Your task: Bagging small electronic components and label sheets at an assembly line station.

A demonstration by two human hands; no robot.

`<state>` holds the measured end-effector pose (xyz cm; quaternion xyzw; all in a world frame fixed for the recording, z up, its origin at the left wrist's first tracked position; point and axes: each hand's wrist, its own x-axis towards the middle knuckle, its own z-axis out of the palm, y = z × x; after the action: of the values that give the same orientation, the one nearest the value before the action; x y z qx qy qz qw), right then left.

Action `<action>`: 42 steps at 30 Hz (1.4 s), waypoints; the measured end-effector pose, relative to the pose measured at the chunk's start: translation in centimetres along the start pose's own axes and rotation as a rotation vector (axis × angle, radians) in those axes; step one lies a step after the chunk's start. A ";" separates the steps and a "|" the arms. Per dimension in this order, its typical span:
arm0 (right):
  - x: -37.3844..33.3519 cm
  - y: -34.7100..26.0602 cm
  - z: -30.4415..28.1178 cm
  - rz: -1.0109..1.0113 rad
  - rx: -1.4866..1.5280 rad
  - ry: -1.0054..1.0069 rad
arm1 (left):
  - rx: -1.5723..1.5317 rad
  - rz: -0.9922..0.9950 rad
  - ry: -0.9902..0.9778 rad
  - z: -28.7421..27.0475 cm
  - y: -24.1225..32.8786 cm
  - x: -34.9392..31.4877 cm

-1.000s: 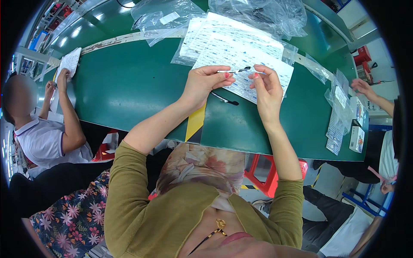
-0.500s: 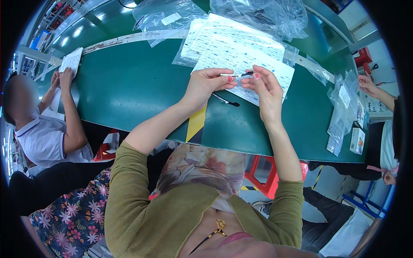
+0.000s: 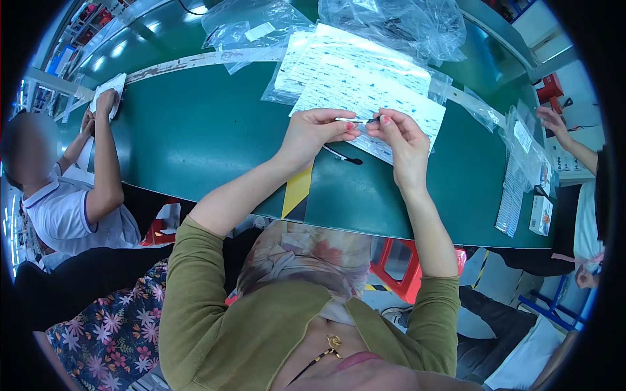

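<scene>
Between my two hands is a short thin black cord with a white section (image 3: 358, 120), held level above the printed sheets. My left hand (image 3: 313, 132) pinches its white part with thumb and fingertips. Its black end is between the thumb and forefinger of my right hand (image 3: 405, 140). Just below, over the green tabletop, shows a second black-and-white length with a rounded black end (image 3: 354, 161). Whether it joins the held cord I cannot tell, as my left hand hides its upper end. Under and beyond my fingers lie white sheets with rows of small blue marks (image 3: 372, 72).
Clear plastic bags (image 3: 398, 26) lie behind the sheets. Yellow-and-black tape (image 3: 297, 194) marks the near table edge. At left a co-worker (image 3: 98, 202) handles a white pad (image 3: 111, 88). Another person's hand (image 3: 554, 124) is over bags (image 3: 521, 143) and a small box (image 3: 540, 215) at right.
My right hand has drawn its fingers together and in on the cord's black end, nearer my left hand. The co-worker at left has shifted a hand on the pad; the hand at right has opened.
</scene>
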<state>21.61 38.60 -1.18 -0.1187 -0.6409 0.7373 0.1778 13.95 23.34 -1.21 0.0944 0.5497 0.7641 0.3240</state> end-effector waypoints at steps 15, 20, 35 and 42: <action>-0.2 -0.2 0.0 -0.021 0.012 0.005 | -0.042 0.084 -0.039 -0.4 -0.5 0.3; -0.2 -0.3 0.2 -0.035 0.008 0.002 | -0.035 0.098 -0.040 -0.6 -0.4 0.2; -0.7 -0.2 0.4 -0.095 -0.026 -0.006 | -0.044 0.076 -0.036 -0.5 -0.4 0.1; -0.7 -0.4 0.5 -0.028 0.054 -0.076 | -0.046 0.072 -0.023 -0.6 -0.5 0.1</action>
<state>22.07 37.93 -0.71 -0.0767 -0.6287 0.7557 0.1667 13.76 23.00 -1.93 0.1154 0.5244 0.7866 0.3049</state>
